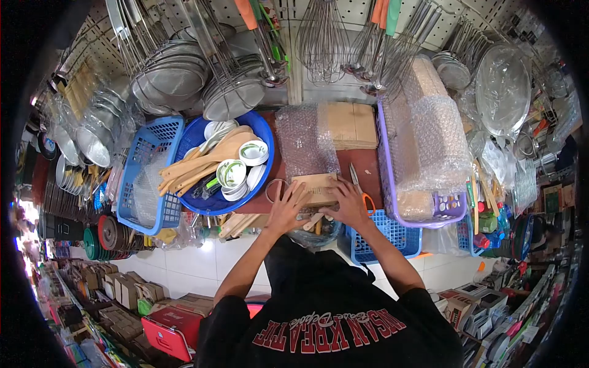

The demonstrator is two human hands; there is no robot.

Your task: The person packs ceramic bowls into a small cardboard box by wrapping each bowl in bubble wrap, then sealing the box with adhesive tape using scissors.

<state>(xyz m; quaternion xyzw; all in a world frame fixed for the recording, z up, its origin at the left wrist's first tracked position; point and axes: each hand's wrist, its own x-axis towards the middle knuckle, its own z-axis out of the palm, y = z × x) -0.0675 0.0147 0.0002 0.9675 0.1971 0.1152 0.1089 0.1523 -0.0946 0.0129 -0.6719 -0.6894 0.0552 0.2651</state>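
A small brown cardboard box (315,181) lies at the near edge of the reddish table (367,161), against the lower end of a bubble wrap sheet (304,144). My left hand (288,207) rests on the box's left side, fingers apart. On its right side lies my right hand (348,205), its fingers spread too. Beside my right hand are scissors (367,202) with orange handles. Behind the wrap, flat brown boxes (353,124) sit together. A roll of tape (274,190) is partly visible beside my left hand.
To the left, a blue round basin (265,132) holds wooden spatulas and small bowls, beside a light blue basket (126,202). A purple basket (385,159) with bubble wrap stands right. Strainers (169,76) and whisks (323,43) hang behind. A blue basket (380,236) sits below the edge.
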